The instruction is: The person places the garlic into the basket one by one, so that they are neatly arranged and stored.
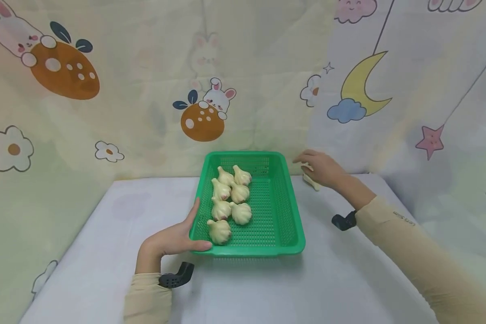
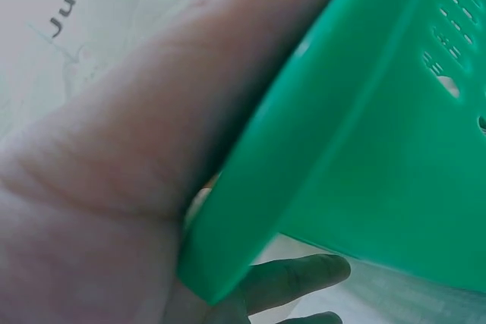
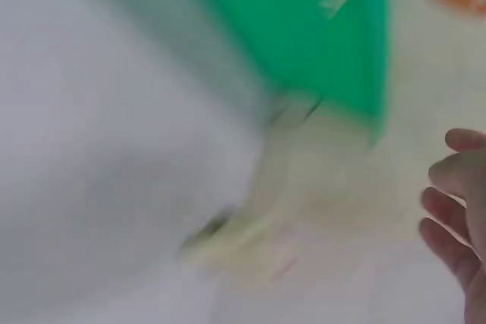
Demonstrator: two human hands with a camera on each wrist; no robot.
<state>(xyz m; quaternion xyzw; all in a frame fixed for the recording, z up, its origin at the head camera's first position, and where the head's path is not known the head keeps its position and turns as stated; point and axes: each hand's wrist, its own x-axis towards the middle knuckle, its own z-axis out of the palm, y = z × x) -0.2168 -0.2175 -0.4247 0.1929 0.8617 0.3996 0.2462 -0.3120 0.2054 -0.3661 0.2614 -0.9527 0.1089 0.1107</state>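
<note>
My left hand holds the green plastic basket at its near left corner. Its thumb lies along the near rim, and fingers show under the basket in the left wrist view. Several pale garlic bulbs sit in the basket's left half. Beyond the basket's right side, my right hand hovers with loosely bent fingers over another garlic bulb, partly hiding it. In the right wrist view that bulb is blurred and apart from the fingers.
A white-covered table lies beneath everything. Right behind it hangs a cloth backdrop printed with rabbits, flowers and a moon, which also runs down both sides. A black wrist camera sits on the left wrist, another black camera on the right.
</note>
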